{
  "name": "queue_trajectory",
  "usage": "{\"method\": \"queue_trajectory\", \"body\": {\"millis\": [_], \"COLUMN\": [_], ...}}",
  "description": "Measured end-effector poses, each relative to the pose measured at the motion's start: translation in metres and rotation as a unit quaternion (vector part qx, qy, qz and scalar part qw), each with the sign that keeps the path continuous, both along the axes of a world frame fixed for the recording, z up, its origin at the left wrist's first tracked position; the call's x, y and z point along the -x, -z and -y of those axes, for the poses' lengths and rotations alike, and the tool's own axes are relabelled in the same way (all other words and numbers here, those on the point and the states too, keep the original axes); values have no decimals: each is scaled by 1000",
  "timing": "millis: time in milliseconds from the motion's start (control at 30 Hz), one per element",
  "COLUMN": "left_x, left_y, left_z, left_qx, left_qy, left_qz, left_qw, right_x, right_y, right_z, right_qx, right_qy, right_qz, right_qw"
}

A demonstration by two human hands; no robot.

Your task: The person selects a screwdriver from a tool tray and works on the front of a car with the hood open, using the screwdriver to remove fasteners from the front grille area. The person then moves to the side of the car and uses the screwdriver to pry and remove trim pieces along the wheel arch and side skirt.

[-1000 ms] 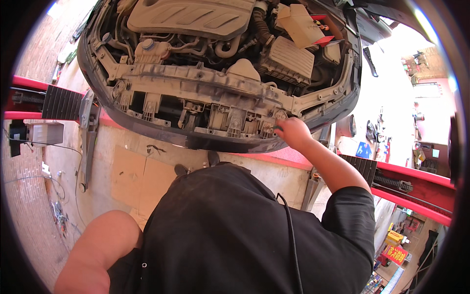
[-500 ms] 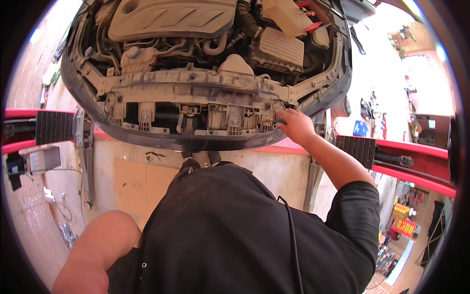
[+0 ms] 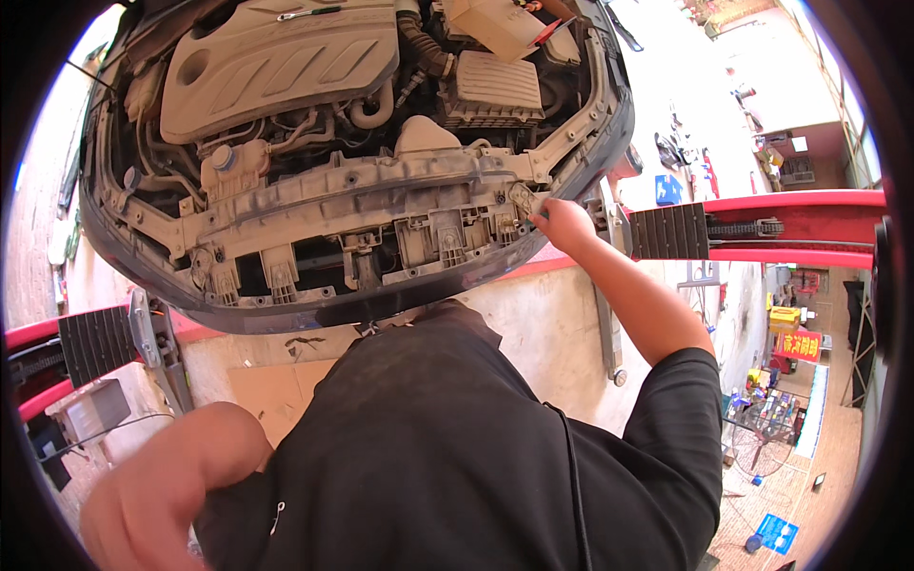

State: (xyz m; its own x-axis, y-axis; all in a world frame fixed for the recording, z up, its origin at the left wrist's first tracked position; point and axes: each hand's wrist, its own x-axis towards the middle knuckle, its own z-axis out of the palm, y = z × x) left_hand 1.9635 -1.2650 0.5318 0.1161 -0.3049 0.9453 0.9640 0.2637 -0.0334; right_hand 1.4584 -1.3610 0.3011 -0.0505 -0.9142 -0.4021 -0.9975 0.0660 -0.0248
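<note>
My right hand is at the right end of a car's dusty front panel, beside the bumper edge. Its fingers are closed, and a small dark greenish bit shows at their tips; its kind cannot be made out. My left arm is folded back at the lower left, where the blurred hand end runs into the picture's rim and its fingers do not show. Ahead lies the uncovered engine bay, with a large ribbed engine cover and a reservoir with a blue cap.
A ratchet wrench lies on the engine cover. An open cardboard box sits on the right of the engine bay, above the air filter housing. Red lift arms with black pads flank the car. Flat cardboard lies on the floor.
The view has turned and shifted, so the car appears tilted and further left. My right hand stays by the same end of the panel. The ratchet wrench has come into view.
</note>
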Motion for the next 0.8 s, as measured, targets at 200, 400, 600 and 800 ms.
{"method": "queue_trajectory", "body": {"millis": [200,400,600,800], "left_x": [38,196,320,368], "left_y": [197,281,316,372], "left_z": [62,77,105,116], "left_qx": [-410,-264,-110,-247], "left_qy": [-242,-62,-190,-106], "left_qz": [564,794,782,708], "left_qw": [674,544,583,653], "right_x": [0,14,16,15], "right_y": [-5,1,2,-6], "right_z": [-3,0,-2,-3], "right_qx": [94,10,94,33], "right_qy": [-205,-226,-316,-160], "right_qz": [-2,20,12,74], "right_qw": [974,974,944,984]}}
